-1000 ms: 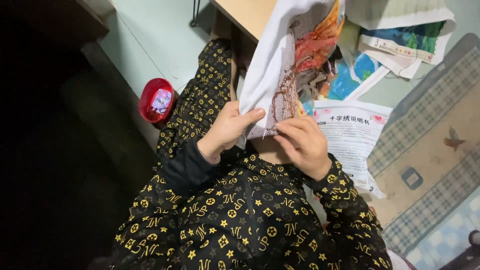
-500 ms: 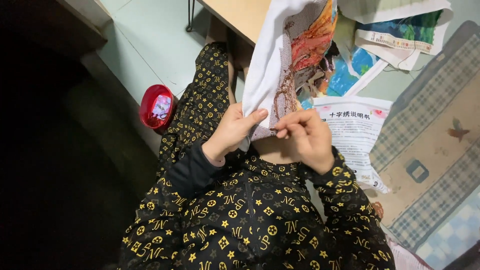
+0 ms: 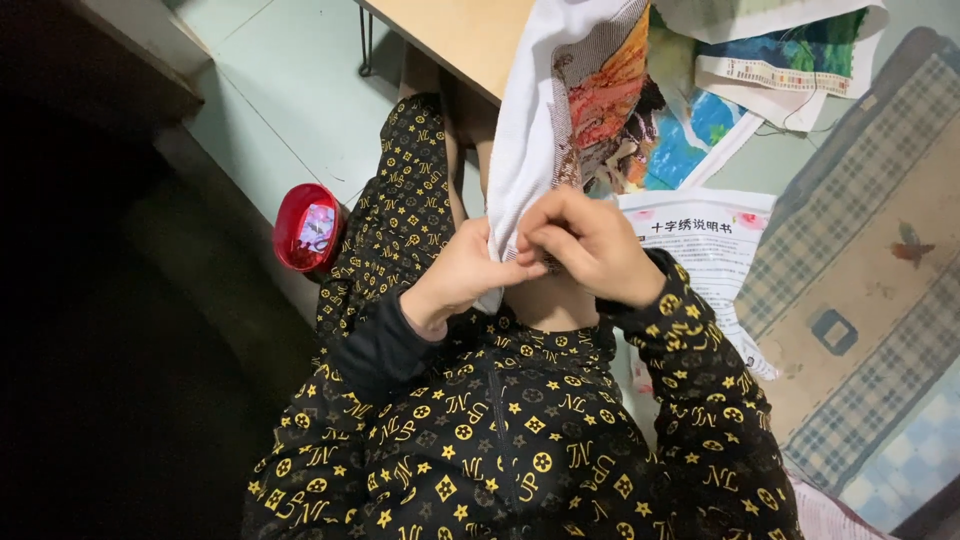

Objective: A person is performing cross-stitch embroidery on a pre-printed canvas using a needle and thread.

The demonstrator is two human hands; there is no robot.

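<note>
A white cross-stitch cloth [image 3: 545, 110] with an orange and brown stitched picture hangs down from the wooden table edge [image 3: 455, 35] toward my lap. My left hand [image 3: 460, 280] pinches the cloth's lower edge from the left. My right hand [image 3: 585, 245] is closed on the same lower edge just beside it, fingertips touching the fabric; any needle or thread is too small to see. Both sleeves are black with yellow patterns.
A round red container [image 3: 308, 228] sits on the pale green floor at my left. A printed instruction sheet [image 3: 705, 250] lies to the right, with colourful pattern sheets [image 3: 780, 60] above it. A checked mat [image 3: 870, 290] covers the floor at right.
Both hands have drawn closer together at the cloth's lower edge, the right hand now curling over the fabric beside the left thumb. The view has shifted slightly.
</note>
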